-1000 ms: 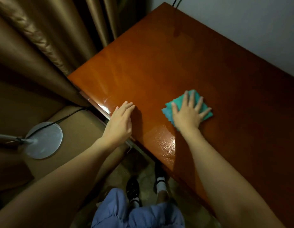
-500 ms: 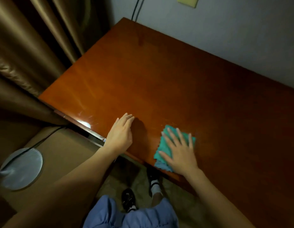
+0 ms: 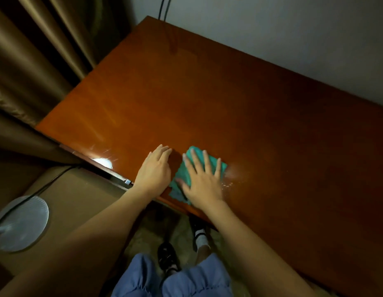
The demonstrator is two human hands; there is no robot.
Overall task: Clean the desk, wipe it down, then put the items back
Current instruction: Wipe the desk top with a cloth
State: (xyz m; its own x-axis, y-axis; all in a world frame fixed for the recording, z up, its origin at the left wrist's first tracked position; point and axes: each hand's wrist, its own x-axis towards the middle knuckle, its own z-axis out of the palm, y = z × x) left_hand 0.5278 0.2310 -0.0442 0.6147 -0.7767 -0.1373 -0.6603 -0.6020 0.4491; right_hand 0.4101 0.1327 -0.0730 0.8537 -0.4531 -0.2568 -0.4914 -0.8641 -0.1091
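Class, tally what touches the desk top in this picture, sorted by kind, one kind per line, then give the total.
Bare hands: 2, left hand and right hand, both flat on the red-brown wooden desk
Teal wiping cloths: 1, the teal wiping cloth under the right hand
Total: 3

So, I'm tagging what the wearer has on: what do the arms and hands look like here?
Both arms are bare all the way down, with no sleeves in view. The left hand and right hand wear no gloves, and no rings, watch or bracelet can be seen.
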